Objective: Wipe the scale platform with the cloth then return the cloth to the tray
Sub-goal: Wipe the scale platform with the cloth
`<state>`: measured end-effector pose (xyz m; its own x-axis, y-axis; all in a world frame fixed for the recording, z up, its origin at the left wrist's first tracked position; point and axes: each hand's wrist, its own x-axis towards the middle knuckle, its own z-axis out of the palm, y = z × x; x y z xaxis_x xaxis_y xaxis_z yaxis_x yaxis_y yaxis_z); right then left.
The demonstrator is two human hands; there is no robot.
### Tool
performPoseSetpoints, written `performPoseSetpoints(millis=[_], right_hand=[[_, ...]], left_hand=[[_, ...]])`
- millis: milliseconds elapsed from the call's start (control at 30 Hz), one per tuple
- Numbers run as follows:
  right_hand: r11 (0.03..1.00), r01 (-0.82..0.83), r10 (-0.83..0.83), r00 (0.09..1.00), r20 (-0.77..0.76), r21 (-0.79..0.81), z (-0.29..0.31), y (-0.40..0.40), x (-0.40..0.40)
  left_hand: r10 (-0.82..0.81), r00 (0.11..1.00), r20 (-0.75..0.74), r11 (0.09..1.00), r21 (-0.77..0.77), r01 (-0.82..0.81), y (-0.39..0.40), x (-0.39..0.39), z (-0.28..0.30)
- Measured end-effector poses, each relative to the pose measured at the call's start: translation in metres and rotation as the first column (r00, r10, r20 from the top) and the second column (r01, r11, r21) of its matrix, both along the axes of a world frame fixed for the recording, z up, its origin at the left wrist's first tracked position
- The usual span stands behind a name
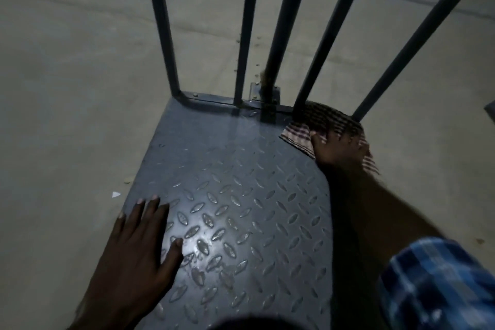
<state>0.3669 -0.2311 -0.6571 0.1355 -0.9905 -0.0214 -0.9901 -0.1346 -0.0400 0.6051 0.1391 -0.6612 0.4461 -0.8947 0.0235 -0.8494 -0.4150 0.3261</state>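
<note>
Down at the far right corner of the platform (230,195), the right hand's fingers (325,139) lie spread and pressed flat on the cloth (318,120), pinning it against the metal rather than gripping it. That right hand (341,149) covers the near half of the cloth, whose striped weave shows beyond the fingertips and again at the right edge of the platform, where a bit of it hangs past the hand. The cloth sits at the foot of the two rightmost bars (329,35), touching the base of one of them. A bare forearm runs back from the hand along the platform's right edge to a blue checked sleeve (439,284) at the near right. On the near left corner, the left hand's fingers (150,209) are spread apart and laid flat on the tread plate, holding nothing; the thumb points inward over a bright patch of reflected light. The left hand (139,254) rests partly on the platform's left edge. The platform is grey diamond-pattern steel, sitting on a pale concrete floor (80,88). Dark upright bars rise from a bolted rail along its far edge. No tray is in view.
</note>
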Motion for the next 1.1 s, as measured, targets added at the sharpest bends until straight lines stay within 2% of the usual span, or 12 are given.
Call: performPoseSetpoints(millis=[67,167,233,300,400,467,567,700,767,933,1000,1100], right_hand=[[0.983,-0.182,0.18,0.982,-0.061,-0.023,0.004,0.016,0.016],[0.908,-0.418,0.417,0.908,0.042,0.029,0.008,0.056,0.019],[0.925,-0.38,0.378,0.924,0.057,0.023,0.005,0.071,0.009],[0.991,-0.134,0.134,0.991,0.027,0.009,0.004,0.064,0.008],[0.986,0.143,-0.146,0.989,0.029,0.08,0.008,0.042,0.035],[0.991,0.105,-0.106,0.994,0.005,0.08,0.01,0.036,0.062],[0.986,-0.138,0.133,0.989,0.057,0.09,0.014,0.049,0.109],[0.871,-0.491,0.49,0.867,0.095,-0.013,0.01,0.101,0.148],[0.883,-0.469,0.468,0.878,0.103,-0.012,0.005,0.11,0.149],[0.999,-0.049,0.048,0.993,0.107,0.008,0.001,0.08,0.169],[0.996,-0.089,0.09,0.992,0.087,-0.012,0.002,0.077,0.19],[0.949,-0.309,0.314,0.944,0.104,-0.061,-0.002,0.097,0.228]], left_hand=[[0.001,1.0,-0.003,1.0,0.002,-0.001,0.001,0.0,0.0],[-0.009,1.0,-0.001,1.0,-0.016,0.009,0.001,0.0,0.002],[-0.014,1.0,0.0,1.0,-0.016,0.014,0.001,0.0,0.002],[-0.014,1.0,-0.003,1.0,-0.002,0.014,0.001,0.001,0.001],[-0.01,1.0,0.005,1.0,0.01,0.01,0.002,0.003,-0.002],[-0.012,1.0,0.008,1.0,0.008,0.012,0.002,0.003,-0.002],[-0.018,1.0,0.016,1.0,-0.001,0.018,0.001,0.002,-0.003],[-0.027,1.0,0.008,1.0,-0.007,0.027,0.002,0.004,-0.006],[-0.023,1.0,0.012,1.0,-0.014,0.023,0.002,0.003,-0.005],[-0.025,1.0,0.014,0.998,-0.063,0.026,0.0,0.002,-0.004],[-0.027,1.0,0.011,0.995,-0.092,0.028,0.002,0.002,-0.005],[-0.016,0.999,-0.038,0.981,-0.194,0.009,0.003,0.002,-0.01]])
